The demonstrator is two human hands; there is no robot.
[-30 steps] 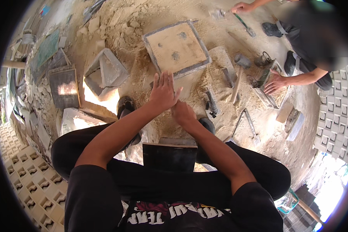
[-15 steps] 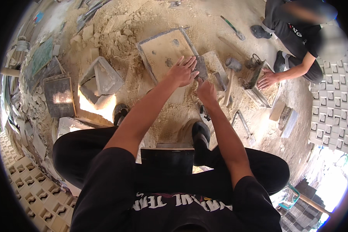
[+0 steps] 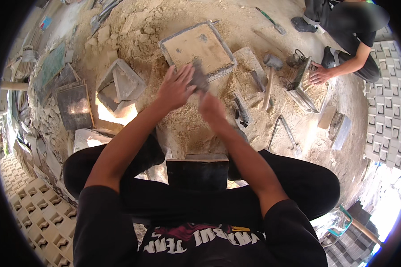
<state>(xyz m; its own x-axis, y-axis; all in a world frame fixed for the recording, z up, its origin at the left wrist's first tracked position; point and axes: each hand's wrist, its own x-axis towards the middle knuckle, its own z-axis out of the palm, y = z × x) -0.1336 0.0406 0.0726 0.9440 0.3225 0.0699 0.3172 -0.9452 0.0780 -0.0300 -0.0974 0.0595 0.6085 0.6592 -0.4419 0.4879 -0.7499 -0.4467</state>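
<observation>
Head view: I see the trowel (image 3: 199,76) shifted left to the powder-filled frame's (image 3: 223,72) near edge, so work's there; right hand (image 3: 212,110) grips it (blurred), left hand (image 3: 173,91) fingers extended alongside.

Only lettering I can make out: bold white letters (image 3: 203,240) across the front of the wearer's black short-sleeved fabric T-shirt (image 3: 200,259). Reads upside down from this camera, line bowed by the lens, cloth folds breaking some letters. Maroon-pink printed patch (image 3: 186,231) and small yellow-orange printed stroke (image 3: 241,229) adjoin it.
</observation>
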